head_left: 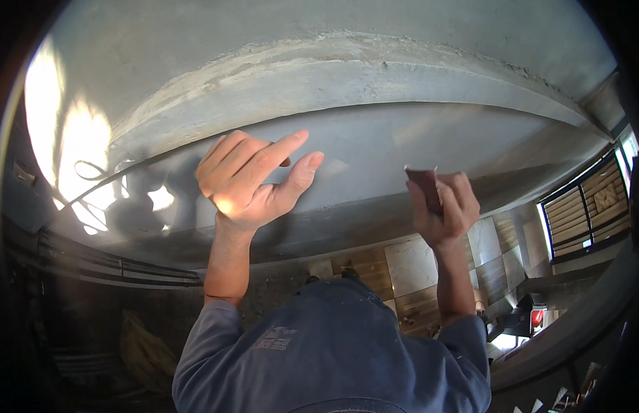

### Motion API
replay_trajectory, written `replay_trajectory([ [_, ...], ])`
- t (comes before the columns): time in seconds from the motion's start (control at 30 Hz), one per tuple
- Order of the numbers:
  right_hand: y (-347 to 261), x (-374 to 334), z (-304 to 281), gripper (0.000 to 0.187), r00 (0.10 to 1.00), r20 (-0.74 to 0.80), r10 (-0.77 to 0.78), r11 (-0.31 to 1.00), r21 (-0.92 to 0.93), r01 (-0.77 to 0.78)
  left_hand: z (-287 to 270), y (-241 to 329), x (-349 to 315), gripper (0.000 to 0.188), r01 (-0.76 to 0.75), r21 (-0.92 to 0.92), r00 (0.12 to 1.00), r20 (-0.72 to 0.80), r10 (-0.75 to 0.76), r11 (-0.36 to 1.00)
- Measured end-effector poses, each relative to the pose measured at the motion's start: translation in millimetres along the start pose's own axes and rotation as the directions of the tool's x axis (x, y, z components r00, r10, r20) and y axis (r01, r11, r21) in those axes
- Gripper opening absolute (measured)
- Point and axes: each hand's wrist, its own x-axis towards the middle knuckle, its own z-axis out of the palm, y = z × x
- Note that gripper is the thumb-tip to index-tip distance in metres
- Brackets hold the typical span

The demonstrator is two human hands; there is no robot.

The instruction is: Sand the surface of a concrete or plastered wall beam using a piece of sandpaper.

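Observation:
My left hand [247, 175] is raised over the grey ledge, its thumb and index finger stretched apart and the other fingers loosely bent. I see nothing held in it. To the right, my right hand [453, 210] grips a folded piece of reddish-brown sandpaper [423, 184] between thumb and fingers. The sandpaper's pale, ragged edge points up, and it appears lifted off the surface. Beyond both hands stretches a smooth grey ledge [374, 138], which meets a grey plastered wall [402, 76] with a rough raised band along it.
Bright sunlight and plant-like shadows fall on the left end of the wall [79, 144]. Dark metal rails [127, 268] run at the lower left. Checkered tiles [412, 265] cover the floor below the ledge. A barred window [588, 206] and a dark box [515, 320] are at the right.

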Motion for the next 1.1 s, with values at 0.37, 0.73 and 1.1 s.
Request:
replay_trajectory([
  [0.37, -29.1, 61.0, 85.4, 0.019, 0.896, -0.437, 0.075, 0.997, 0.013, -0.077, -18.8, -16.9, 8.3, 0.012, 0.02, -0.027, 0.994, -0.103, -0.023, 0.999],
  [0.73, -38.9, 64.7, 108.5, 0.02, 0.798, -0.597, 0.08, 0.984, -0.08, -0.159, -7.9, -35.8, 32.6, 0.017, -0.125, -0.127, 0.988, -0.105, 0.112, 0.984],
  [1.1, -47.7, 86.8, 104.7, 0.017, 0.738, -0.667, 0.101, 0.951, -0.152, -0.268, -4.0, -34.4, 41.9, 0.023, -0.123, -0.16, 0.988, 0.074, 0.136, 0.979],
])
